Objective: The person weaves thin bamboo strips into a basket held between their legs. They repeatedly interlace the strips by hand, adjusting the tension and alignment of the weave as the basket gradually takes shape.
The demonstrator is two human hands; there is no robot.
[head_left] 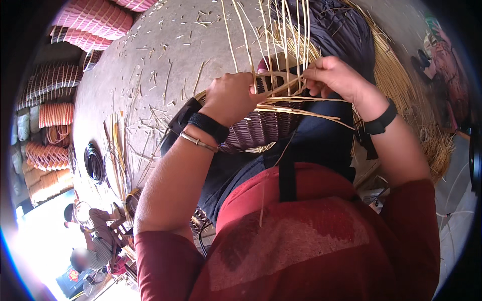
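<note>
Gripping the basket (261, 128) rim with my left hand (232, 98), fingers curled tight; my right hand (334, 75) pinches pale cane strips (296, 109) beside it, over my lap.

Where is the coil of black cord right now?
In the head view, the coil of black cord lies on the concrete floor at the person's left, beside the stacked orange baskets.

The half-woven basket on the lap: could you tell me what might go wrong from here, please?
1. The long upright cane stakes fan loosely toward the face; one could spring free and poke.
2. The right hand pinches thin strips bent sharply over the basket rim; a strip may kink or snap.
3. The left hand steadies only the rim, so the basket could roll off the lap.
</note>
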